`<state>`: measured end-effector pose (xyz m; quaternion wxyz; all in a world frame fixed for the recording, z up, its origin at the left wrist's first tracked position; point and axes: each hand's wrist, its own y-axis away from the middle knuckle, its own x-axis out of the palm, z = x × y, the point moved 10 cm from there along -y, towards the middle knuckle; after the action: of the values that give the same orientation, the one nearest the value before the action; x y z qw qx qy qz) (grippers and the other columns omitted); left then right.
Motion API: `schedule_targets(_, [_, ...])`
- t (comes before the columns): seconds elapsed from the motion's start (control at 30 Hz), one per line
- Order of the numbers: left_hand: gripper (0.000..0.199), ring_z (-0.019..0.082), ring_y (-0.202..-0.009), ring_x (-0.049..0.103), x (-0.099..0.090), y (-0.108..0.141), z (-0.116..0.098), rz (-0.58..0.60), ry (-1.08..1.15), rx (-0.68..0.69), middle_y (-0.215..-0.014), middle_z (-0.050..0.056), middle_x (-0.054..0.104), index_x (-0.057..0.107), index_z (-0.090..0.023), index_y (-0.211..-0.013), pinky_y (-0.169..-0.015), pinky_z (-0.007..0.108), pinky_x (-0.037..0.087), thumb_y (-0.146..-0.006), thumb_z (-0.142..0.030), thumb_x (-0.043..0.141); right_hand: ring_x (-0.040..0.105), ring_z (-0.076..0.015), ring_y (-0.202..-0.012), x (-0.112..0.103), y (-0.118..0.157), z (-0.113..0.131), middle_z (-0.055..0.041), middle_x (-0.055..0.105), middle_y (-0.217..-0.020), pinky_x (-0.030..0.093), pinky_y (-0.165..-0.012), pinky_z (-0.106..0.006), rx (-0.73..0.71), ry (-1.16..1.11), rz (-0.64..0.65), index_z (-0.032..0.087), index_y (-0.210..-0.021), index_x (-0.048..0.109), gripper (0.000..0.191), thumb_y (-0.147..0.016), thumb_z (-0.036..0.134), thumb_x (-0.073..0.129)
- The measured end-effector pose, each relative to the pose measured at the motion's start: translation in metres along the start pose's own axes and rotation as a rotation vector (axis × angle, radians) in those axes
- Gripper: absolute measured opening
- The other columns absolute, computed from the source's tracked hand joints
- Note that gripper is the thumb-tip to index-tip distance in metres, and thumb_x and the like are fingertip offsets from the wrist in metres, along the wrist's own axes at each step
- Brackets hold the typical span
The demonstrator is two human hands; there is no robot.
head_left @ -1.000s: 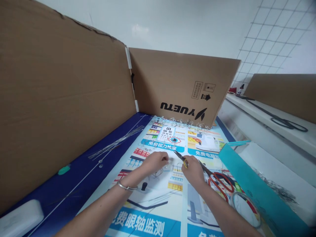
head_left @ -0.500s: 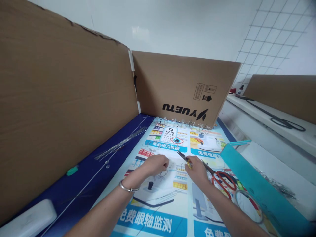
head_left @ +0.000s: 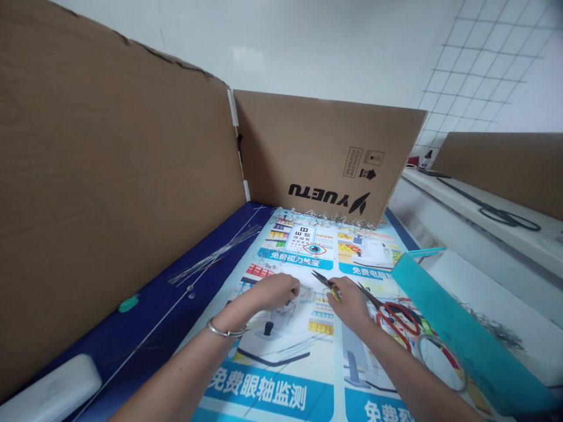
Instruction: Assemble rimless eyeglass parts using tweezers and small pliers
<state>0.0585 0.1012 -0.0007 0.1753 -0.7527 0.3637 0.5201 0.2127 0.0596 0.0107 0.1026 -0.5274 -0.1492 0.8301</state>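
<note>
My left hand [head_left: 273,293] is closed, its grip hidden, above a thin wire tangle [head_left: 287,312]. My right hand [head_left: 347,303] grips small yellow-handled snips [head_left: 326,281], tips toward those fingers; keep them clear. Red-handled scissors [head_left: 396,319] lie just right.

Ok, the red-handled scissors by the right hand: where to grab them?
Take the red finger loops of the scissors from the right, the side away from the right hand. They seem to lie flat on the printed poster, blades pointing up-left toward that hand, so the loops are the safer, freer end.
</note>
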Motion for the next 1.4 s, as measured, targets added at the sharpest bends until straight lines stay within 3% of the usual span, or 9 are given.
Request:
schedule_targets(0.13, [0.019,0.015,-0.069,0.054,-0.007,-0.002,-0.007,-0.028,0.166,0.068,-0.074,0.003,0.064,0.064,-0.018,-0.072,-0.063,0.022,0.035,-0.071,-0.019,0.045,0.052,-0.0177,-0.085,-0.002,0.0,0.003,-0.0027,0.056,-0.091,0.04,-0.076,-0.029,-0.02,-0.019,-0.009,0.024,-0.101,0.055,0.029,-0.072,0.023,0.051])
schedule_targets(0.3, [0.015,0.014,-0.069,0.055,-0.025,-0.002,0.004,-0.176,0.481,0.011,-0.073,0.002,0.062,0.058,-0.016,-0.072,-0.06,0.022,0.038,-0.072,-0.025,0.046,0.05,-0.0195,-0.088,-0.004,-0.001,0.01,-0.004,0.056,-0.093,0.039,-0.08,-0.032,-0.103,-0.006,-0.057,0.023,-0.102,0.054,0.029,-0.073,0.023,0.05])
schedule_targets(0.43, [0.018,0.016,-0.074,0.061,-0.016,-0.002,0.013,-0.149,0.994,-0.072,-0.085,0.007,0.063,0.049,-0.016,-0.081,-0.06,0.025,0.044,-0.077,-0.033,0.045,0.048,-0.0204,-0.089,-0.008,0.001,0.021,-0.0054,0.055,-0.094,0.037,-0.08,-0.033,-0.192,0.054,-0.105,0.022,-0.102,0.054,0.029,-0.074,0.021,0.049])
schedule_targets(0.53, [0.023,0.016,-0.07,0.062,-0.008,-0.003,0.019,-0.163,1.17,-0.138,-0.083,0.008,0.063,0.046,-0.016,-0.082,-0.06,0.027,0.046,-0.075,-0.038,0.049,0.047,-0.0207,-0.089,-0.013,0.003,0.032,-0.006,0.055,-0.092,0.036,-0.08,-0.034,-0.269,0.129,-0.128,0.021,-0.102,0.054,0.027,-0.076,0.021,0.048])
schedule_targets(0.77, [0.033,0.016,-0.068,0.063,0.0,-0.006,0.028,-0.2,1.315,-0.191,-0.082,0.008,0.065,0.05,-0.016,-0.091,-0.06,0.027,0.048,-0.071,-0.041,0.056,0.045,-0.0215,-0.086,-0.024,0.01,0.058,-0.0091,0.052,-0.094,0.034,-0.075,-0.036,-0.461,0.369,-0.202,0.02,-0.109,0.053,0.029,-0.081,0.02,0.046])
schedule_targets(0.93, [0.036,0.017,-0.067,0.064,0.002,-0.008,0.034,-0.209,1.38,-0.213,-0.082,0.011,0.065,0.055,-0.012,-0.087,-0.056,0.026,0.049,-0.068,-0.041,0.061,0.044,-0.022,-0.087,-0.021,0.015,0.067,-0.0099,0.053,-0.095,0.032,-0.077,-0.038,-0.563,0.483,-0.229,0.02,-0.112,0.052,0.03,-0.083,0.018,0.044])
schedule_targets(1.4, [0.029,0.013,-0.056,0.06,0.014,-0.013,0.038,-0.193,1.416,-0.223,-0.077,0.01,0.065,0.055,-0.012,-0.086,-0.051,0.027,0.05,-0.069,-0.035,0.06,0.045,-0.0215,-0.09,-0.017,0.023,0.076,-0.0084,0.054,-0.099,0.033,-0.078,-0.039,-0.642,0.529,-0.216,0.021,-0.114,0.05,0.032,-0.083,0.014,0.046])
